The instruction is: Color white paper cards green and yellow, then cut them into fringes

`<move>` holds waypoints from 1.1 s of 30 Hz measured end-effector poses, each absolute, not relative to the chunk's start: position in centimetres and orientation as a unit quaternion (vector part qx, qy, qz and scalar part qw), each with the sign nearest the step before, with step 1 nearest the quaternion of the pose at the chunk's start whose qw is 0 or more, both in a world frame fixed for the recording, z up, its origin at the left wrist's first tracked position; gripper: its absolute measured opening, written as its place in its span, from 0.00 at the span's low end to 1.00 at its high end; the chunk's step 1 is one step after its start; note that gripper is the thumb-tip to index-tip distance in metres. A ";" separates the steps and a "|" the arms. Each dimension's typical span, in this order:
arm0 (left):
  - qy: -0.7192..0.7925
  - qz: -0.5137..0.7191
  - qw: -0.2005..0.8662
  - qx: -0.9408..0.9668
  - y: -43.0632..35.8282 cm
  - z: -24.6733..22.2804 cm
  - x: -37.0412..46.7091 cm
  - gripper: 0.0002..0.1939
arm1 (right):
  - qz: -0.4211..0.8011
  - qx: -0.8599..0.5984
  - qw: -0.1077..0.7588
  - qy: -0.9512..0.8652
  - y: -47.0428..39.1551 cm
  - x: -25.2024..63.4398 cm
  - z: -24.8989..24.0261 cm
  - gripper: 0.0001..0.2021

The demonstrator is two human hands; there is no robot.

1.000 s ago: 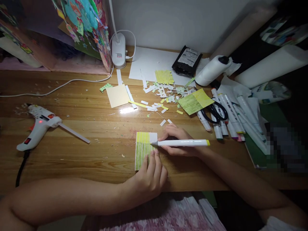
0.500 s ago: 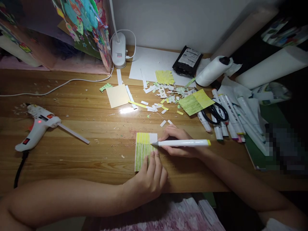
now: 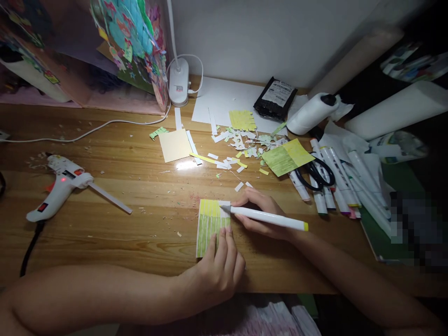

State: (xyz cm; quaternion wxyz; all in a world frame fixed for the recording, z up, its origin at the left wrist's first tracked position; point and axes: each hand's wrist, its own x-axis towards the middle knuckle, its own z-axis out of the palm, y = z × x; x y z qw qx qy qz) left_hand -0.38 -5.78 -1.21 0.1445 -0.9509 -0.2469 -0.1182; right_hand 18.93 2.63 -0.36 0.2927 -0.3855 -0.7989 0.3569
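Observation:
A small paper card lies on the wooden table, striped yellow at its top and green below, with a white patch at the upper right. The fingers of my left hand rest spread on its lower right part, flat against it. My right hand is closed around a white marker with a yellow end cap. The marker's grey tip end meets the card near the border between the yellow stripes and the white patch.
A hot glue gun with a red light lies at the left. Farther back are a beige square, paper scraps, a green-yellow card, scissors, several markers, a black packet and a lamp base.
The marker tip has moved up on the card, and its yellow end now tilts lower. My left hand stays on the card. The whole view has shifted slightly.

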 end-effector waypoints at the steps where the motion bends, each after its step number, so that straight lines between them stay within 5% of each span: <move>1: -0.247 -0.119 0.144 -0.951 -5.8 -1.3 -0.4 0.16 | 0.351 -0.386 0.293 -0.802 2.6 18.9 -0.3 0.04; 33: -0.247 -0.124 0.140 -0.951 -5.5 -1.0 -0.5 0.16 | 0.378 -0.404 0.283 -0.784 2.5 19.1 -0.3 0.05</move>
